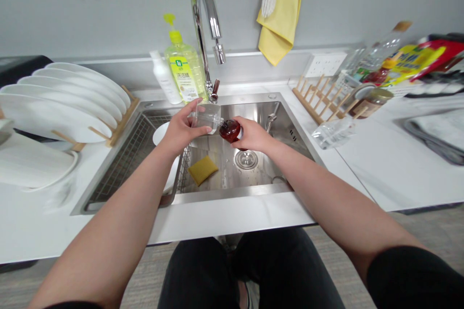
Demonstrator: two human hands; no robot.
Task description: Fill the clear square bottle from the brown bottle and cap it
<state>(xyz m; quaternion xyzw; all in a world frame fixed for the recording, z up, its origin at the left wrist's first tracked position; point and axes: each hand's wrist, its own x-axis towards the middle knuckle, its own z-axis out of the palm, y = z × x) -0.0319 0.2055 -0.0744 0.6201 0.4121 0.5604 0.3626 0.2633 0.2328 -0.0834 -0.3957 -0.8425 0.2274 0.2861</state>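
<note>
My left hand (pixel 181 128) is closed round a small clear glass (pixel 208 117), held tilted over the steel sink (pixel 232 188). My right hand (pixel 252 135) grips a small bottle with dark red liquid (pixel 229 130), its end touching the glass's mouth. Both are above the sink basin, just below the curved faucet (pixel 206 14). A yellow sponge (pixel 203 170) lies on the sink bottom, left of the drain (pixel 246 159).
White plates (pixel 61 101) stand in a wooden rack at left. A white bowl (pixel 161 135) rests on the wire rack inside the sink. Dish soap (pixel 183 70) stands behind the sink. An empty wooden rack (pixel 321 99), a lying glass (pixel 331 133), jars and bottles are at right.
</note>
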